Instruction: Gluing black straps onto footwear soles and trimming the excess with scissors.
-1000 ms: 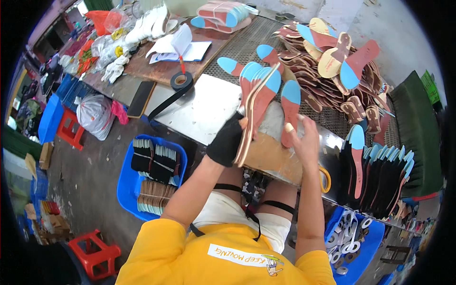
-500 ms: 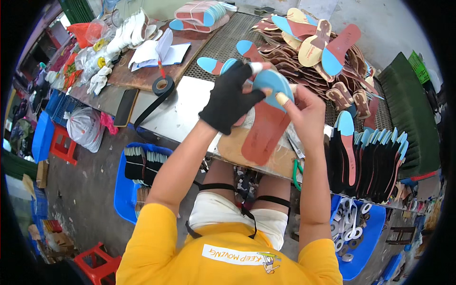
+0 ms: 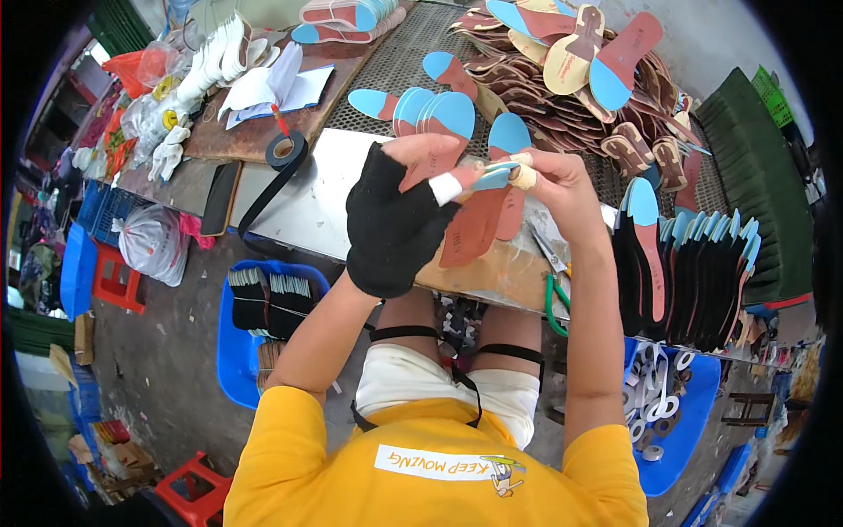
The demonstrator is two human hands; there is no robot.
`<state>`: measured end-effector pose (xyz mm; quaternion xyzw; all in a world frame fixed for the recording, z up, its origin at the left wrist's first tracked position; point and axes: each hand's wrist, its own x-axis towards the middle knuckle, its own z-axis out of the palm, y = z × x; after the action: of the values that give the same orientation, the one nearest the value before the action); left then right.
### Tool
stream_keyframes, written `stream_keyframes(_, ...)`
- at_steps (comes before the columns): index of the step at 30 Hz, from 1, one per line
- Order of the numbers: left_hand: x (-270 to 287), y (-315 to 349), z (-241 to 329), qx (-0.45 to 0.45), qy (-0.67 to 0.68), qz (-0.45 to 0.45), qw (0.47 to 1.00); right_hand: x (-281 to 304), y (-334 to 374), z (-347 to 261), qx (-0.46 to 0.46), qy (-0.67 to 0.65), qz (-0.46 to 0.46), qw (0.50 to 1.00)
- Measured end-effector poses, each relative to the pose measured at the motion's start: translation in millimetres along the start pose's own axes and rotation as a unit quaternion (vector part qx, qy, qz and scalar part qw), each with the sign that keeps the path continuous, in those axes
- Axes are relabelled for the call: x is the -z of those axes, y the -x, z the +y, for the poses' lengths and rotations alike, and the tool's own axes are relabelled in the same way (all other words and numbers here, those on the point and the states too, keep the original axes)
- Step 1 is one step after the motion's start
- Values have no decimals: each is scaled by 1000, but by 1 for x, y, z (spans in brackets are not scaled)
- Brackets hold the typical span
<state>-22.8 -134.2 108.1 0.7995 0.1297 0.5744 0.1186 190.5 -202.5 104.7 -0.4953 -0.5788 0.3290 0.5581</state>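
In front of me a red-brown insole (image 3: 470, 233) hangs between my hands, its light-blue end bent up toward me. My left hand (image 3: 399, 220) wears a black fingerless glove, with white tape round a finger, and its fingertips pinch the blue end's left edge. With taped fingertips, my right hand (image 3: 562, 189) grips the same end from the right. Just behind them, a fanned row of blue-ended insoles (image 3: 452, 119) lies on the table, and a single insole (image 3: 509, 133) shows behind the held one. Scissors (image 3: 549, 250) with green handles lie beside my right wrist.
A heap of brown insoles (image 3: 562, 105) covers the back right. Black-sided insoles (image 3: 685, 281) stand in a row at right. A black tape roll (image 3: 285, 151), papers (image 3: 281, 88) and a phone-like dark slab (image 3: 219, 198) lie left. Blue bins (image 3: 230, 351) (image 3: 689, 439) flank my legs.
The held insole has tipped, so its blue end now shows nearly edge-on and bent. My left hand has turned and moved slightly lower, uncovering the fanned insoles behind.
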Motion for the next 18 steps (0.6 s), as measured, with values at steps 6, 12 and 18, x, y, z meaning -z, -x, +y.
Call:
stream_keyframes(6,6,17,23,-24,46,-44,998,18,-20,7,-115,30,76,990)
stream_keyframes(12,55,24,13,274,356,104,887,60,-23,37,-41,49,282,957)
stream_keyframes(18,83,-22,-23,304,216,281,884,53,-49,59,-82,147,262,950)
